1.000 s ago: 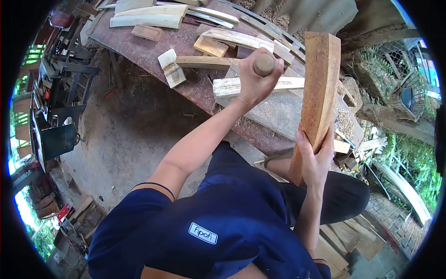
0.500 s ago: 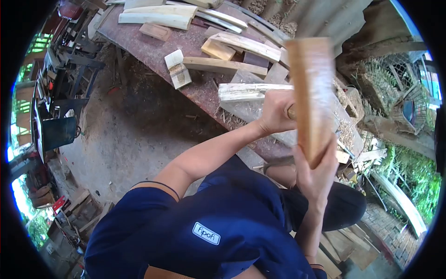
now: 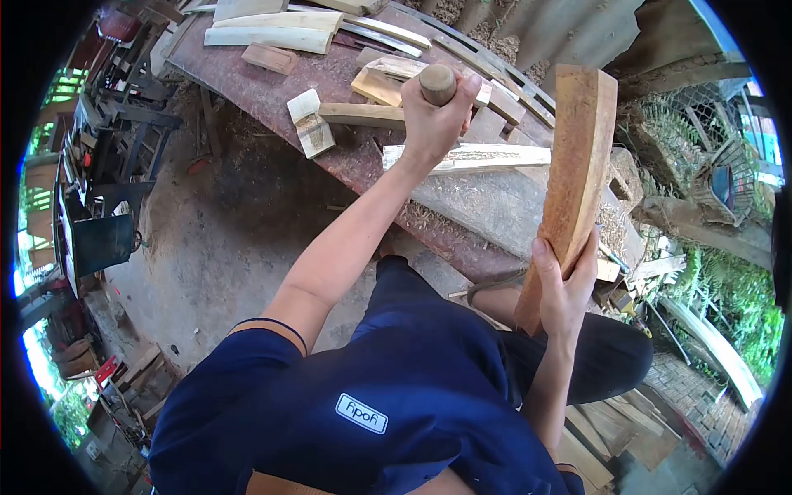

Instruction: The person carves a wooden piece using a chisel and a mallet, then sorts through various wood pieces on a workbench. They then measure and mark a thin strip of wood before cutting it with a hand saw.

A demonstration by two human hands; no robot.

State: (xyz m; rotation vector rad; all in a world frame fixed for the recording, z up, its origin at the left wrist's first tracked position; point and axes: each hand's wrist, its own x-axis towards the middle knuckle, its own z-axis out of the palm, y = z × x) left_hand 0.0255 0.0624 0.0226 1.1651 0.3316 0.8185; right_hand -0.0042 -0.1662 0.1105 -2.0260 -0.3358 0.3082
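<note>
My left hand (image 3: 433,124) is wrapped round a thick round wooden handle (image 3: 438,82), whose blunt end sticks up above the thumb. Whatever is on the handle's other end is hidden below the fist. To the right, my right hand (image 3: 565,285) grips the lower part of a long, slightly curved brown wood block (image 3: 577,157). This block stands tilted, with its top leaning away to the right and its lower end near my knee. Beneath my left wrist lies a pale rough-cut wood piece (image 3: 478,157).
A dusty reddish table (image 3: 239,78) carries curved wood pieces (image 3: 272,35), a notched pale block (image 3: 310,124) and a long bar (image 3: 363,115). Shavings cover a grey board (image 3: 487,206). Planks (image 3: 594,429) lie on the floor at lower right.
My left hand has moved up and left, away from the wood block, with the handle still in its grip. The block has shifted slightly right, and its lower end shows below my right hand.
</note>
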